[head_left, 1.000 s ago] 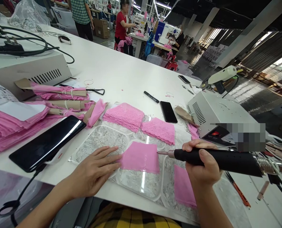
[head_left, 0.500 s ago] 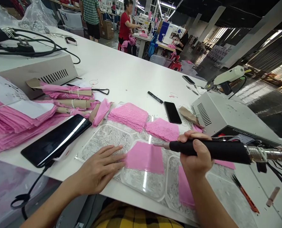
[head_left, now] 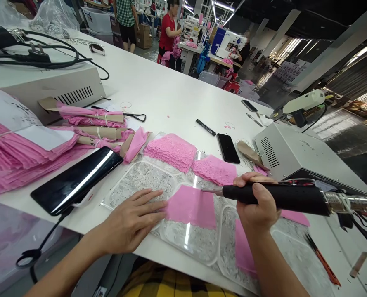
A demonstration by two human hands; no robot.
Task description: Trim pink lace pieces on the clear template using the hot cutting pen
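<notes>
Left hand: mine (head_left: 133, 225) lies palm down and flat, fingers long and slightly parted, gripping nothing; the fingertips meet the left edge of the pink piece.
Right hand: mine (head_left: 257, 202) is closed around the black handle of a pen-like tool (head_left: 282, 197), thumb along the near side, fingers wrapped over the top.
Tool tip: the thin metal tip (head_left: 211, 190) points left, at the far edge of the pink piece; whether it presses on the cloth I cannot tell.
Pink piece: one flat cloth piece (head_left: 191, 208) between my hands, near the desk's near edge, over the far part of a rounded-square panel of the clear mat (head_left: 140, 181).
Second pink piece: another (head_left: 243, 247) lies on the next panel to the right, partly hidden by my right forearm.
Stacks: a taller pink stack (head_left: 171, 152) and a lower one (head_left: 214, 170) sit side by side along the mat's far edge.
Desk, left side: a large black phone (head_left: 78, 177) lies aslant near the near edge, just beside a big pink bundle (head_left: 25, 161).
Desk, beyond the stacks: a smaller phone (head_left: 228, 148) and a black marker (head_left: 206, 127).
Desk, right side: a grey box (head_left: 294, 148) with vents; closer to the near edge, an orange cutter (head_left: 324, 262).
</notes>
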